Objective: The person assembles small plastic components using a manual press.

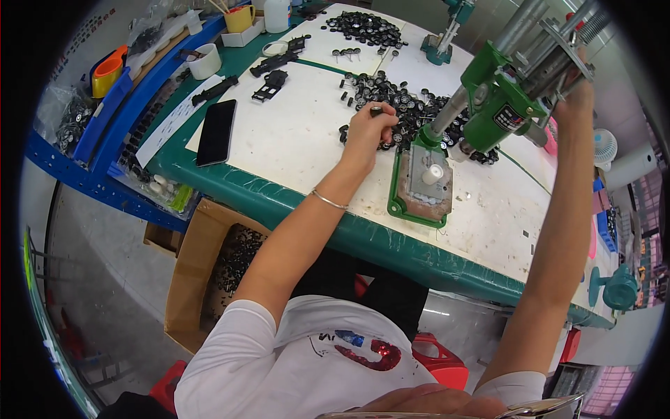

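My left hand is closed, pinching a small black wheel between thumb and fingers, just left of the press column. Beside and behind it spreads a pile of small black toy wheels, some joined by thin metal axles. The green bench press stands to the right. On its base plate sits a round white fixture. Raised at the far right, my right hand appears closed round the press lever; metal rods partly hide its fingers.
Black toy chassis parts and a black phone lie on the left of the table. A second wheel pile is at the back. Below the front edge stands a cardboard box holding small black pieces. A blue rack borders the left.
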{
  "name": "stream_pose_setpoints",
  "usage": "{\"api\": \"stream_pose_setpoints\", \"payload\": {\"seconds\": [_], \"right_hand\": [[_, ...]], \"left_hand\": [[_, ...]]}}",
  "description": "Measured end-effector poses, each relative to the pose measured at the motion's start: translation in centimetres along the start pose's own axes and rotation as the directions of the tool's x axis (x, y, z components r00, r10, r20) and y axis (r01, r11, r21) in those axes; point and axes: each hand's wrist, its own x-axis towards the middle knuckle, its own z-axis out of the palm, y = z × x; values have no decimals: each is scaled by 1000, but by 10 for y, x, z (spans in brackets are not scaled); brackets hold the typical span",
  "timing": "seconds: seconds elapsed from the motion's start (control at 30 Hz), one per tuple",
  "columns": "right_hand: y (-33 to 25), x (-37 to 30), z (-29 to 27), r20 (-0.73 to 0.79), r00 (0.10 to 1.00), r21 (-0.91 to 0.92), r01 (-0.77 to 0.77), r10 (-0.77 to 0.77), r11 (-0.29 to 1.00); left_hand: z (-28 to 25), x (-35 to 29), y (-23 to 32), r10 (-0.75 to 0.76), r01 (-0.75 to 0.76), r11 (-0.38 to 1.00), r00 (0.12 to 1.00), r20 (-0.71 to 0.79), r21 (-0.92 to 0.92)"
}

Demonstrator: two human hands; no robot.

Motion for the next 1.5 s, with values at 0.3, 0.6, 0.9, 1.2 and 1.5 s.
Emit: {"api": "stream_pose_setpoints", "payload": {"seconds": [0.3,0.6,0.9,1.2,1.5], "right_hand": [[145,-123,-25,-110,890,-737,-371,441,565],[188,-151,-34,19,982,-891,-69,189,448],[121,-189,13,197,973,-705,52,124,707],[128,-205,33,88,963,-598,-154,255,786],[131,-203,33,-10,961,-343,-263,277,902]], "left_hand": [[-41,-33,28,178,-249,115,958,226,962],[-34,-31,15,209,-253,-13,946,250,967],[-22,-33,28,-16,-49,688,996,82,724],[-13,-29,18,-265,221,944,950,163,247],[26,-35,13,-164,96,902,978,129,420]]}}
